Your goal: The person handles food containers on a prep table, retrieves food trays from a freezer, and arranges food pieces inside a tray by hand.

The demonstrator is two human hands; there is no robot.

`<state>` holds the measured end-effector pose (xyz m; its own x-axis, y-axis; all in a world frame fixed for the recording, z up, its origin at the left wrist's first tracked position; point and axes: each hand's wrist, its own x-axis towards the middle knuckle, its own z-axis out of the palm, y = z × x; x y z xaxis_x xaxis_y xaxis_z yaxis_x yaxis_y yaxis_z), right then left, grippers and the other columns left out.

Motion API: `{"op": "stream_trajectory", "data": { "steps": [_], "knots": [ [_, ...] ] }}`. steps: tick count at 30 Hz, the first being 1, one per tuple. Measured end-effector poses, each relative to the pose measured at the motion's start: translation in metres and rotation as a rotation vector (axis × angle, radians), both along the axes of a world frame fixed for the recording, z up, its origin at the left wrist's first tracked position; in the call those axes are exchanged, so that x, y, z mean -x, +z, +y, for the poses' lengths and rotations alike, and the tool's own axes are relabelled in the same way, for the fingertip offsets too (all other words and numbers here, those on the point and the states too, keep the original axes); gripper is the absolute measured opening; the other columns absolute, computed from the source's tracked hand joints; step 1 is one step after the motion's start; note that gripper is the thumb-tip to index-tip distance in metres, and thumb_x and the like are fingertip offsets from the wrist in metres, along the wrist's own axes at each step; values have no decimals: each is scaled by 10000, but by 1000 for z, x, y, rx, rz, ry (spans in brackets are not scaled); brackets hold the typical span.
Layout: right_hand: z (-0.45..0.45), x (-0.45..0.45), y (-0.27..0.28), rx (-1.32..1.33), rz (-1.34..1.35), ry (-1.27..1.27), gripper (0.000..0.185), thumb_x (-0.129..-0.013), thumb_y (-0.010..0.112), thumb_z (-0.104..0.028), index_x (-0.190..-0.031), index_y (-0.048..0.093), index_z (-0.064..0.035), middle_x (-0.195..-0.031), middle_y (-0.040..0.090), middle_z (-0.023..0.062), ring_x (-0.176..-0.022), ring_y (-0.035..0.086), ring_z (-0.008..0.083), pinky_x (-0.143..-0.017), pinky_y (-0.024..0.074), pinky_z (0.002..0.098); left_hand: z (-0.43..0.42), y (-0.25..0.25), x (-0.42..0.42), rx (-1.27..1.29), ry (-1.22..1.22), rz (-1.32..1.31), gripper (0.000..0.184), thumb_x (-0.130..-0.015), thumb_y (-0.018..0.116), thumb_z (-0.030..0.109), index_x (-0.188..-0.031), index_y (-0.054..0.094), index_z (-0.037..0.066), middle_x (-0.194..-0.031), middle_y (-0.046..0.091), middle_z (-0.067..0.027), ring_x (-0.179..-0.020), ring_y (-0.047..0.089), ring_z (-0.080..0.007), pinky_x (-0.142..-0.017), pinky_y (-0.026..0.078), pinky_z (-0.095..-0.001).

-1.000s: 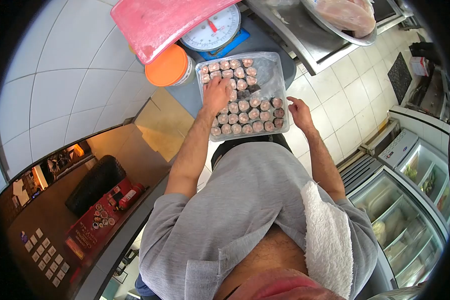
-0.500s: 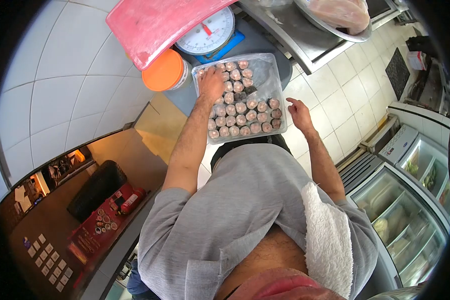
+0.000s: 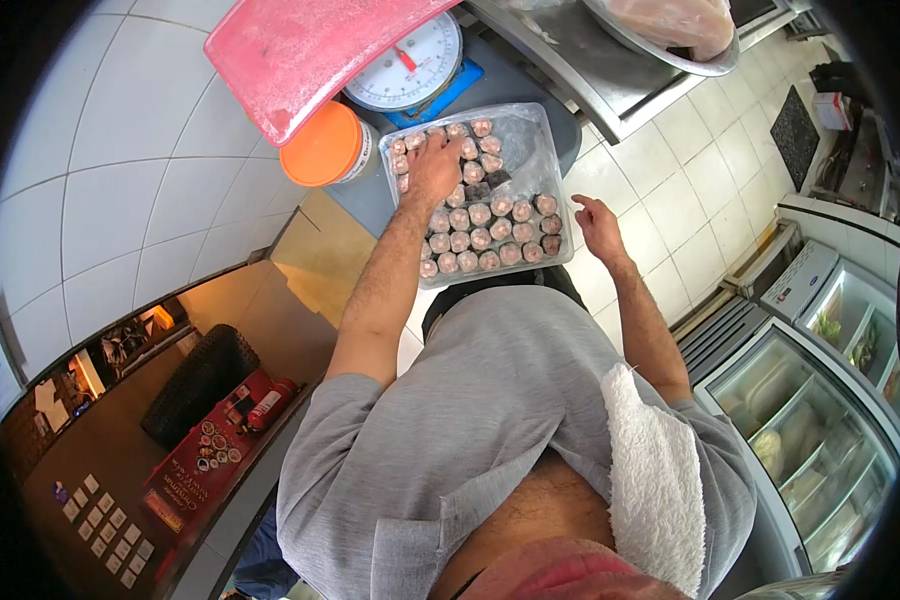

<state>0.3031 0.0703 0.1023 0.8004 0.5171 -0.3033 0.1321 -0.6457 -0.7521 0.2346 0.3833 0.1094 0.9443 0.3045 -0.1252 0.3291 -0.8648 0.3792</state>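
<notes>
A clear plastic tray holds several rows of short round rolls with pale pink tops and dark wrapping. Two or so near the middle lie on their sides, showing dark wrapping. Over the tray's left part is my left hand, fingers apart and pointing down onto the rolls. Its fingertips touch or nearly touch them, and the thumb is hard to see. My right hand hovers just beyond the tray's right edge, its index finger out and the others loosely bent, holding nothing.
Behind the tray stand a dial scale, a pink board and an orange-lidded tub. A metal bowl of raw meat sits on a steel counter. Glass-topped freezers stand to the right, on the tiled floor.
My left hand has shifted slightly right and down over the rolls, uncovering some at the tray's left edge. My right hand stays about where it was.
</notes>
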Motion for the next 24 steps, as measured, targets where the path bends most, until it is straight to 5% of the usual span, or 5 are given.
{"op": "stream_trajectory", "data": {
  "steps": [8,24],
  "knots": [
    [2,2,-2,-23,-8,-13,288,-856,530,-61,-1132,613,-72,-842,570,153,-739,561,275,-711,463,373,3,7,2,-1,18,42,415,-854,541,125,-1262,530,202,-1083,492,-86,-1088,482,-269,-885,369,-480],
    [2,4,1,12,3,5,294,-853,531,-49,-1136,606,-67,-875,579,154,-764,570,280,-728,468,369,-6,9,47,91,51,-184,323,-818,577,108,-1130,625,173,-1016,518,-54,-1033,500,-236,-862,369,-430]
  ]
}}
